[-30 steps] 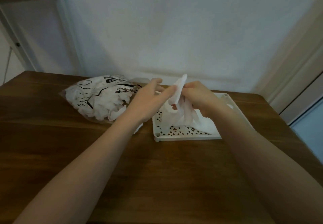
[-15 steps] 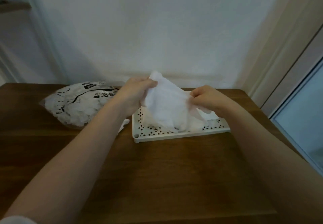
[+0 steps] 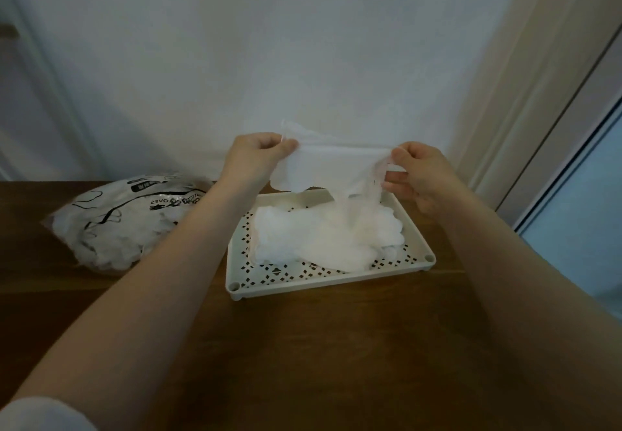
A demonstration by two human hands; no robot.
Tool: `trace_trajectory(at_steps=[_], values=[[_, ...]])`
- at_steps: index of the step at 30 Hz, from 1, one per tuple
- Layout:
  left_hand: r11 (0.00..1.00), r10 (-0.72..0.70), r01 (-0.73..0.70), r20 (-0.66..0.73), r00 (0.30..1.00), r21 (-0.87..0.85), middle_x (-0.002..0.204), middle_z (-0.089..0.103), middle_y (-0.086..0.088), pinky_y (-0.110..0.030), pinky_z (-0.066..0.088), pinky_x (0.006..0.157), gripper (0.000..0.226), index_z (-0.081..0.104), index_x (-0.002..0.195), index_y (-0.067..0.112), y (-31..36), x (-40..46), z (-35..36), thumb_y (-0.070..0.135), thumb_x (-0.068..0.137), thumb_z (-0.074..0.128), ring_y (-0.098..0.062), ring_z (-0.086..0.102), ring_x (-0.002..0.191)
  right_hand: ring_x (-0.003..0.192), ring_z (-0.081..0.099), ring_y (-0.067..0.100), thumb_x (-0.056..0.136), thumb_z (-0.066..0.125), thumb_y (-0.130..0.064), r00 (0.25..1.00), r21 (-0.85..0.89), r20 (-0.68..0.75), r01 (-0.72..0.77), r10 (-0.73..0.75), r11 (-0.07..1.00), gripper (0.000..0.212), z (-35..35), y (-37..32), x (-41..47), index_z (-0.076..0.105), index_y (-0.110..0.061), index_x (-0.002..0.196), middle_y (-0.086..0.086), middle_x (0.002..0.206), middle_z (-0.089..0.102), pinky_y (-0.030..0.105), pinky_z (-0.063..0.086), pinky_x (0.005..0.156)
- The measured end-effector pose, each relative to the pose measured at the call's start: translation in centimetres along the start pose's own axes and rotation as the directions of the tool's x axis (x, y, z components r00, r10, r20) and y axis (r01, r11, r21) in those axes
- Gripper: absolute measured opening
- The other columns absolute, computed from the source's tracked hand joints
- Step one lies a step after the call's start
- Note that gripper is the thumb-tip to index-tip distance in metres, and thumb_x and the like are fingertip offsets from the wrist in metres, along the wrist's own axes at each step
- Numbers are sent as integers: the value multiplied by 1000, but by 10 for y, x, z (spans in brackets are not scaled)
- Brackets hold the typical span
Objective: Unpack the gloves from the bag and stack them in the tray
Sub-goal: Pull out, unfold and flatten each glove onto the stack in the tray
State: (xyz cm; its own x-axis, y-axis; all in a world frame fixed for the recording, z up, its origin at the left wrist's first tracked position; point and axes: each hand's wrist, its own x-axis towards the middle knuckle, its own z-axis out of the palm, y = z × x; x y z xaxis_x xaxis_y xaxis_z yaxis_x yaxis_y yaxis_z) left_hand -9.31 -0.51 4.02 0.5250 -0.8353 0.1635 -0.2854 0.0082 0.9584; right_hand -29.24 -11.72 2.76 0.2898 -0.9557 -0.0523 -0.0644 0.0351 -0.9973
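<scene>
— Where's the thin white plastic glove (image 3: 331, 169)?

— Stretched above the perforated cream plastic tray (image 3: 422, 240), left hand (image 3: 257, 156) and right hand (image 3: 420, 173) each pinching an end.

— Advice?

— Keep it taut, lower it flat onto the white glove pile (image 3: 323, 238); clear printed bag (image 3: 124, 222) waits at the wooden table's (image 3: 319, 346) far-left edge.

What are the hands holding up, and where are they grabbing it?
A thin white glove, stretched above the tray. The left hand pinches its upper left edge, the right hand its upper right edge.
</scene>
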Motion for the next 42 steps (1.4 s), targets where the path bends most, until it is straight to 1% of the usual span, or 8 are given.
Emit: trace_trajectory(at_steps=[7, 13, 18, 24, 28, 32, 39, 42], values=[[1000, 5, -3, 72, 997, -31, 95, 59, -6, -20, 42, 46, 23, 52, 97, 11, 13, 17, 19, 29, 101, 38, -10, 59, 46, 90, 62, 17, 102, 34, -22, 948, -135, -159, 255, -274, 958, 25, -6, -10, 11, 49, -19, 83, 4, 97, 58, 25, 58, 69], [991, -117, 129, 225, 967, -38, 50, 46, 3, -13, 28, 36, 28, 49, 74, 12, -2, 7, 15, 20, 99, 42, -7, 36, 32, 64, 56, 21, 96, 44, -23, 825, -619, -109, 381, -555, 687, 24, -18, -14, 14, 63, -9, 90, 2, 70, 58, 28, 46, 64], [843, -281, 114, 248, 927, 526, 78, 64, -5, -23, 40, 52, 21, 57, 92, 12, -42, 0, 13, 26, 99, 43, -11, 49, 52, 74, 59, 26, 97, 46, -24, 946, -846, 136, 266, -296, 462, 29, -4, 25, 34, 65, -3, 92, 10, 85, 63, 34, 47, 70], [694, -183, 32, 133, 974, 719, 66, 52, -1, -24, 34, 48, 27, 45, 73, 16, -78, 4, 10, 23, 99, 41, -12, 51, 55, 83, 54, 23, 98, 43, -30, 964, -907, 155, 225, -214, 355, 26, 23, 63, 44, 57, -9, 102, 11, 102, 63, 32, 40, 65], [645, -156, -4, 136, 978, 764, 66, 53, 1, -25, 36, 51, 20, 49, 82, 14, -87, 8, 11, 23, 99, 41, -12, 51, 57, 139, 22, 26, 96, 45, -37, 883, -922, 339, 381, -325, 73, 49, 41, 63, 23, 37, -17, 140, 7, 148, 33, 41, 18, 111], [635, -139, -11, 128, 982, 773, 69, 53, 2, -27, 38, 55, 16, 53, 96, 12, -91, 11, 11, 24, 98, 42, -13, 51, 62, 146, -1, 15, 99, 29, -46, 729, -736, 676, 676, -108, -43, 60, 56, 72, 7, 13, -20, 150, -1, 159, 8, 39, -8, 116], [577, -169, 18, 97, 981, 817, 94, 61, -11, -32, 44, 68, 23, 50, 113, 4, -100, 8, 7, 20, 96, 47, -25, 59, 84, 145, -13, 21, 86, 22, -72, 842, -855, 502, 517, 197, -30, 84, 14, 96, 18, -9, -28, 150, -2, 158, -15, 48, -12, 114], [518, -178, 43, 59, 982, 854, 96, 60, -12, -33, 42, 54, 38, 38, 121, 4, -100, 5, 10, 26, 94, 52, -23, 55, 72, 145, -13, 25, 67, 19, -86, 876, -903, 420, 429, 236, 14, 106, 8, 93, 19, -8, -26, 150, 0, 158, -15, 51, -11, 114]])
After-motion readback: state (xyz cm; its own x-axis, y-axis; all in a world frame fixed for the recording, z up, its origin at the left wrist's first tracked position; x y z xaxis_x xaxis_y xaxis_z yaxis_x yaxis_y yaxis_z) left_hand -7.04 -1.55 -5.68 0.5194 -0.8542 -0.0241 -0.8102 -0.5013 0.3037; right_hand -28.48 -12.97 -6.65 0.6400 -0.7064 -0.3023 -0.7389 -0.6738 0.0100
